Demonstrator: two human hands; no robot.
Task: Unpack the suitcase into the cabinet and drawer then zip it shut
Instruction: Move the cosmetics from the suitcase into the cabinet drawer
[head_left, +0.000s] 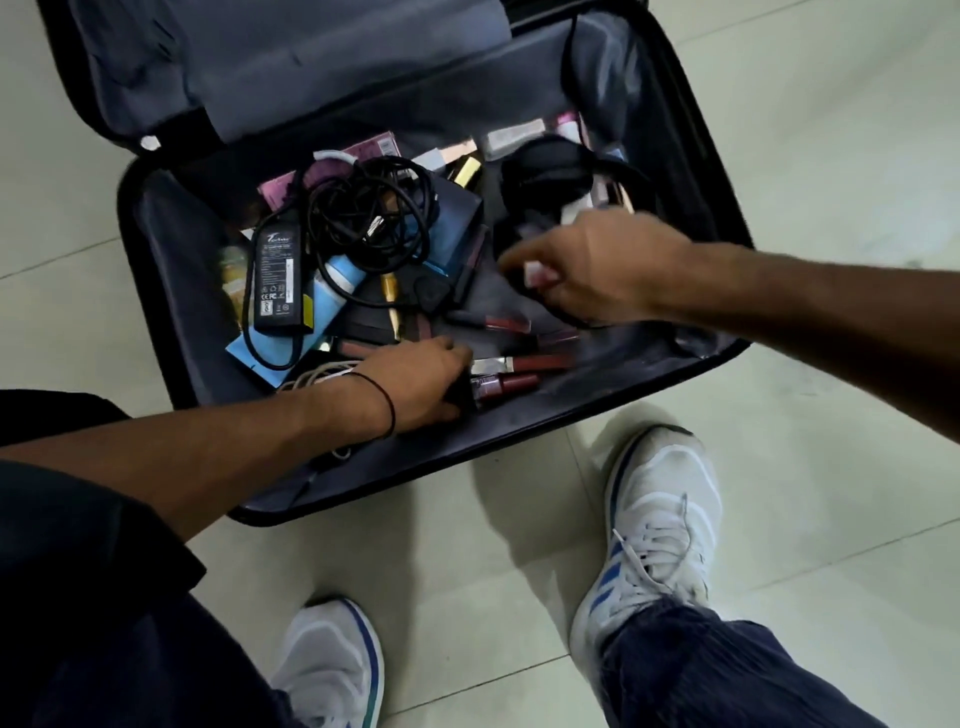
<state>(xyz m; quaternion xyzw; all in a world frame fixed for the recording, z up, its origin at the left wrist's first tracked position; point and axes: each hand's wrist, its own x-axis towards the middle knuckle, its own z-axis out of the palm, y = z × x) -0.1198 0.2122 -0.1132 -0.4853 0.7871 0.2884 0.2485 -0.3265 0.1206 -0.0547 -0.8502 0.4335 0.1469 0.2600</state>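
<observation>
The black suitcase (519, 431) lies open on the floor, its lid (291, 62) folded back. Inside lie a black power adapter (278, 275) with tangled cables (369, 213), a light blue bottle (340, 278), a black pouch (545, 171) and several dark red lip tubes (506, 322). My left hand (421, 379) reaches in at the near edge, fingers curled round the black end of a dark red tube (506, 383). My right hand (597, 270), blurred, hovers over the right half and pinches a small pale item (535, 273); a black cord (563, 317) loops under it.
Pale floor tiles (831, 156) surround the suitcase. My two white shoes (660, 525) (332, 660) stand just in front of its near edge. A white cable (317, 376) lies by my left wrist. Flat pink and white packets (509, 137) sit at the far side.
</observation>
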